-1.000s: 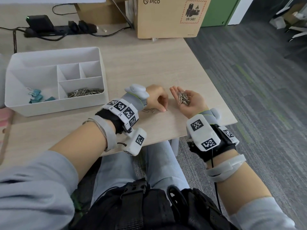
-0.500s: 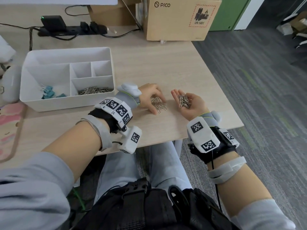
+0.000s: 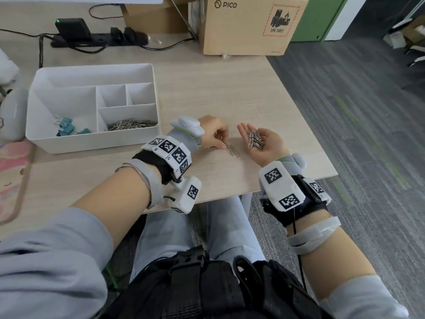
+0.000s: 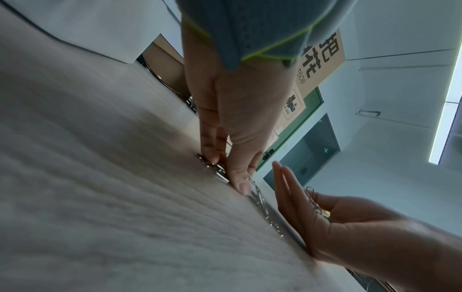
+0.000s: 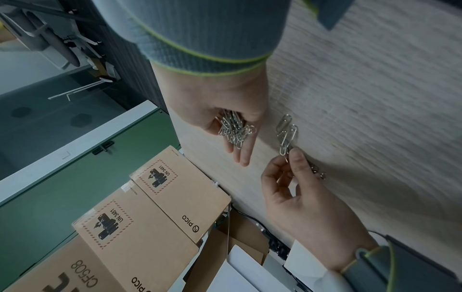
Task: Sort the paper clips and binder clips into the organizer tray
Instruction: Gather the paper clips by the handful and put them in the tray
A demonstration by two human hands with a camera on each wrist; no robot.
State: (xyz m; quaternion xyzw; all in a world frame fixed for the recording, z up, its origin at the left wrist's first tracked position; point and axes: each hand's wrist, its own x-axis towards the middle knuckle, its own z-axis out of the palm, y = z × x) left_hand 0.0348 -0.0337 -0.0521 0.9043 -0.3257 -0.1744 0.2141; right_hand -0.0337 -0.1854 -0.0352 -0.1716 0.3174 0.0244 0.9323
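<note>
My left hand [image 3: 221, 143] is on the wooden table [image 3: 207, 88], fingers curled, thumb and forefinger pinching a few silver paper clips [image 3: 232, 150] that trail to its right. In the right wrist view the left hand [image 5: 291, 158] nips the end of the paper clips [image 5: 286, 134]. Just right of it my right hand [image 3: 251, 132] lies palm up with fingers straight, carrying a pile of paper clips [image 3: 255, 141]; the pile [image 5: 233, 128] also shows there. The white organizer tray [image 3: 92, 70] at the left holds teal binder clips [image 3: 66, 130] and paper clips [image 3: 131, 124] in separate compartments.
A PICO cardboard box [image 3: 250, 26] and a black power strip [image 3: 99, 40] with cables stand along the back. The table's right edge [image 3: 305, 125] is close beside my right hand. A pink item [image 3: 11, 171] and a pale rounded object [image 3: 13, 111] lie at the far left.
My left hand has closed its fingertips on the loose clips and drawn them into a short line on the table. The right hand has stayed palm up with its pile.
</note>
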